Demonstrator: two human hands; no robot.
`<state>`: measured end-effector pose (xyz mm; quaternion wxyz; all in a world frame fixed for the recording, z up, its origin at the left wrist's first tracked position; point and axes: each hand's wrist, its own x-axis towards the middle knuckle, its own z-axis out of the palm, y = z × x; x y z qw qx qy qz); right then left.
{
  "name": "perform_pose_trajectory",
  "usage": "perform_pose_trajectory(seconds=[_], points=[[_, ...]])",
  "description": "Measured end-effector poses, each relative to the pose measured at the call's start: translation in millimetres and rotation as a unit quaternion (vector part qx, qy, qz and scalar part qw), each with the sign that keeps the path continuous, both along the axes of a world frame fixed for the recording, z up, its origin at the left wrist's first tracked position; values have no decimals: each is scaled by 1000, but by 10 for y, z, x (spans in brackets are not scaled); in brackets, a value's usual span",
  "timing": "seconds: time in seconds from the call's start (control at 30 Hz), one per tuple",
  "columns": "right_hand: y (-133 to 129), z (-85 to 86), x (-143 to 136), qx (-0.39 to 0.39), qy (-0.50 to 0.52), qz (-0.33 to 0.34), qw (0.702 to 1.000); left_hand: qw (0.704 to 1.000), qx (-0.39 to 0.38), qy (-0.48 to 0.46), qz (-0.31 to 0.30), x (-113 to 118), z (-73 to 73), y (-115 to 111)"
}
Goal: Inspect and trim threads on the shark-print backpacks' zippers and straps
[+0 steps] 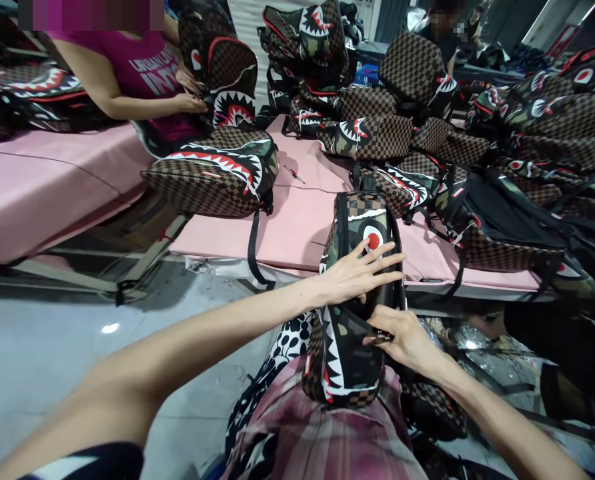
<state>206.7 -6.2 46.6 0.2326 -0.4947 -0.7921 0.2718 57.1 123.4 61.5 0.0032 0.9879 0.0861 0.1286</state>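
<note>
A checkered and camouflage backpack [355, 373] with a shark-teeth print and a red-and-white eye stands on my lap, its upper part against the pink table edge. My left hand [360, 270] lies across its upper front with the fingers spread, just below the eye. Lower down at the right, my right hand [402, 337] has its fingers bent around the edge of the front pocket opening, with a small dark piece at the fingertips. The inside of the pocket is mostly hidden.
Similar backpacks lie on the pink table [297, 227], one [217, 177] at the left with a strap hanging down, others piled at the right. A pen [295, 175] lies behind. Across the table, a person in a purple shirt [147, 73] handles another backpack [232, 73].
</note>
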Motion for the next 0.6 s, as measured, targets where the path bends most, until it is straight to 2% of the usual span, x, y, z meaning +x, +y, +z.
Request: perform_pose_trajectory(seconds=[0.07,0.13,0.27,0.33,0.43,0.53,0.6], points=[[-30,31,52,-10,-31,-1,999,998,-52,-26,12,-173,24,-57],[-53,68,77,-24,-56,0,998,994,-100,-15,29,-353,19,-175],[-133,47,4,0,-145,-41,989,985,-156,1,72,-604,-103,-492],[-206,-47,-69,66,-205,-83,973,979,-161,-46,113,-646,-228,-638],[-329,-250,-150,208,-252,-105,939,973,-105,-150,143,-634,-477,-823],[-423,-430,-153,320,-247,-84,911,961,-44,-239,130,-601,-712,-955],[-461,-503,-124,358,-245,-62,899,958,-20,-265,112,-593,-814,-1006]])
